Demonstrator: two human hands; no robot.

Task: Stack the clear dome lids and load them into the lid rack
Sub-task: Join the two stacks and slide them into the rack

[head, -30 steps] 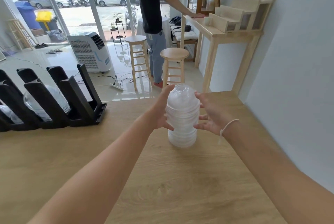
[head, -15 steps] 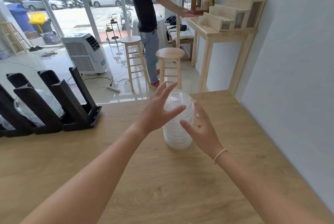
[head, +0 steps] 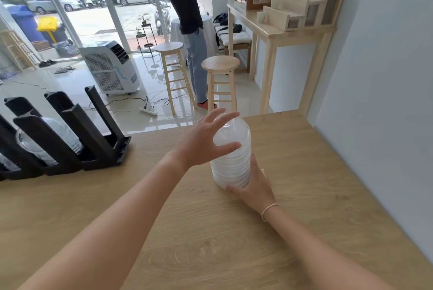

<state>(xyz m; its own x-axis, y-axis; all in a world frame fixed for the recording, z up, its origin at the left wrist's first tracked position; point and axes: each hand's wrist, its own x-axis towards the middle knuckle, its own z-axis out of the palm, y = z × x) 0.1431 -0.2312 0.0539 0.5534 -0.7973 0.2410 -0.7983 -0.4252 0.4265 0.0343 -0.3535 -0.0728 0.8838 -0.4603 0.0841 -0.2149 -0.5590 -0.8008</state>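
Note:
A tall stack of clear dome lids (head: 235, 161) stands upright on the wooden table (head: 234, 243), right of centre. My right hand (head: 254, 188) holds its base from the near right side, the thumb hooked round the bottom edge and the fingers hidden behind the stack. My left hand (head: 206, 141) is spread wide at the stack's upper left, the thumb lying across its front and the fingertips by the top lid. The black lid rack (head: 93, 130) stands at the table's left edge, with another stack of clear lids (head: 50, 142) lying in one slot.
The grey wall (head: 375, 102) runs close along the table's right side. Beyond the far table edge are two wooden stools (head: 220, 65), a portable air cooler (head: 110, 67), a wooden side table (head: 288, 34) and a standing person (head: 187, 8).
My right hand has dropped from the stack's side to its base and taken hold there. My left hand stays spread by the upper part of the stack.

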